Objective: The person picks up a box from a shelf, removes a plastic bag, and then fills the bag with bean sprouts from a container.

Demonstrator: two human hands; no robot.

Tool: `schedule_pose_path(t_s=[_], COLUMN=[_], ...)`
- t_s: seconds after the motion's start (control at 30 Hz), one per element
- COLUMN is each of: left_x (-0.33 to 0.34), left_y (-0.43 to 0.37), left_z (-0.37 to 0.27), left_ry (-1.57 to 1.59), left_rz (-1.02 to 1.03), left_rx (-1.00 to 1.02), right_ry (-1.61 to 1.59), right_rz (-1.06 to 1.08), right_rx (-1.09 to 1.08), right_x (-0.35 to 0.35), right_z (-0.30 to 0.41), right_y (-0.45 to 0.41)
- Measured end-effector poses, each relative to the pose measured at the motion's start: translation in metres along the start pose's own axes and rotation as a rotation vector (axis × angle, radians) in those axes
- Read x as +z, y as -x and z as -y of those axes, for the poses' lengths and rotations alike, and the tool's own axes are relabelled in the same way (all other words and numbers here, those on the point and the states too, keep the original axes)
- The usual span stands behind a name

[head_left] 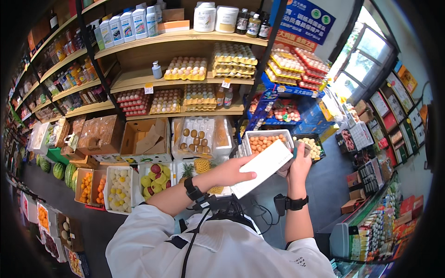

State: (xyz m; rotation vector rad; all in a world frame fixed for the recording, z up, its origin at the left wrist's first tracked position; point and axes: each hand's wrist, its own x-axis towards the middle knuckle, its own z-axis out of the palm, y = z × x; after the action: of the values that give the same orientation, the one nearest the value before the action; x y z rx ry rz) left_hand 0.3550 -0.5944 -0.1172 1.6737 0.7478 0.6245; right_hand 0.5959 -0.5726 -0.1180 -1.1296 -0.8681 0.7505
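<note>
My left hand (243, 173) grips a long white box (262, 168) by its lower left part, thumb on the top face. The box is tilted, its far end up and to the right. In my right hand (301, 165) is a bunched grey-brown cloth (285, 169), held against the right end of the box. Some small print shows near that end. Beyond the box stands a white crate (274, 132) of brown eggs, partly covered by it. A black crate (322, 153) with pale round produce lies behind my right hand.
Wooden shelves (139, 83) ahead bear egg trays (186, 67) and bottles. Below are a kiwi tray (208, 125), pineapples (202, 166), a cardboard box (130, 139) and fruit crates. A black cable (266, 212) hangs near my right wrist. A goods-filled counter (347, 239) stands at right.
</note>
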Motion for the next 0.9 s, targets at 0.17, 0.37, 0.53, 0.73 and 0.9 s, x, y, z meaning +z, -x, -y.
schedule_pose_path(t_s=[0.17,0.37,0.53,0.73,0.9], left_x=[-0.048,-0.066,-0.09,-0.166,-0.273], left_y=[-0.022,-0.043,-0.041,0.025,0.085], left_z=[0.024,0.034,0.044,0.109,0.167], left_ry=[-0.286,-0.131,-0.08,0.064,-0.422], left_rz=[-0.199,-0.405,-0.563,-1.146,-1.553], left_rx=[-0.034,-0.2,-0.361,-0.52,-0.677], right_ry=[-0.059,0.039,-0.125,-0.249,-0.067], right_rz=[0.54,0.59,0.699,0.705,0.552], right_rx=[0.218,0.053,0.221,0.562,0.581], right_x=[0.043,0.095,0.141,0.147,0.099], right_z=[-0.049,-0.107,-0.136,-0.158,-0.18], right_y=[-0.05,-0.112,-0.151,-0.166,-0.186])
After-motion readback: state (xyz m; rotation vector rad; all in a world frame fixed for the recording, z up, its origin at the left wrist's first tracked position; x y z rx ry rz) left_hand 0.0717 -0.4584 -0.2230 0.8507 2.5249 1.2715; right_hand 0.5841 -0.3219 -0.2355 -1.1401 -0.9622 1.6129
